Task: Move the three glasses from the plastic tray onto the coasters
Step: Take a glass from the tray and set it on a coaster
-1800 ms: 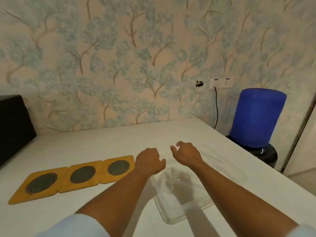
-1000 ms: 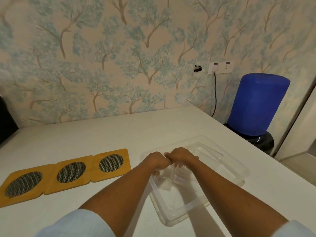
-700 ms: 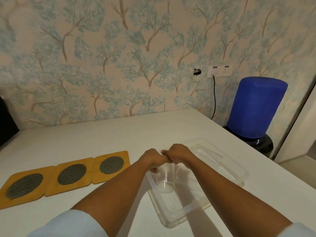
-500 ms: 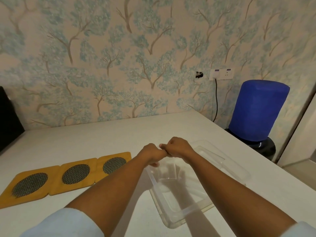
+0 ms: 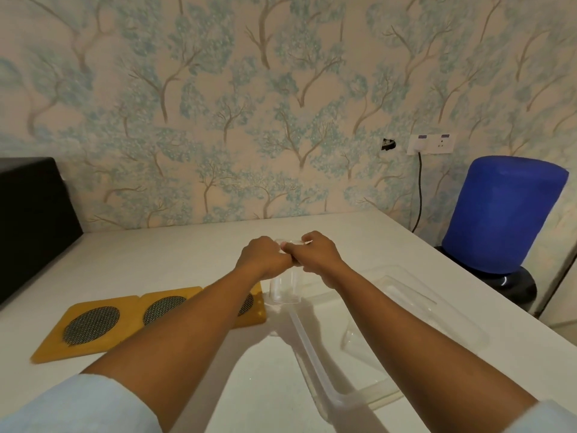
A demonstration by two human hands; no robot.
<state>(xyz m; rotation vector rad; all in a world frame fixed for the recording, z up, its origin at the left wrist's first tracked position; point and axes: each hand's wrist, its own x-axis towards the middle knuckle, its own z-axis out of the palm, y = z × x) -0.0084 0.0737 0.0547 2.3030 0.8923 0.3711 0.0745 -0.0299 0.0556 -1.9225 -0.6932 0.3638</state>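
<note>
A clear glass [image 5: 284, 287] hangs in the air above the left edge of the clear plastic tray [image 5: 315, 351]. My left hand [image 5: 263, 257] and my right hand [image 5: 315, 253] both grip its rim, knuckles touching. Three yellow wooden coasters with dark mesh centres lie in a row to the left: the left coaster [image 5: 87, 328], the middle coaster [image 5: 162, 309], and the right coaster [image 5: 253, 307], which my left forearm partly hides. The glass is just right of the right coaster. I cannot make out other glasses in the tray.
A white table [image 5: 156, 260] carries everything. A black box [image 5: 31, 223] stands at the far left. Beyond the table's right edge sits a blue water bottle [image 5: 499, 214] on a dispenser. A wall socket [image 5: 431, 144] with a cable is on the patterned wall.
Both hands went down into the tray, closed on a glass and lifted it up and leftward, out over the tray's left edge toward the coasters.
</note>
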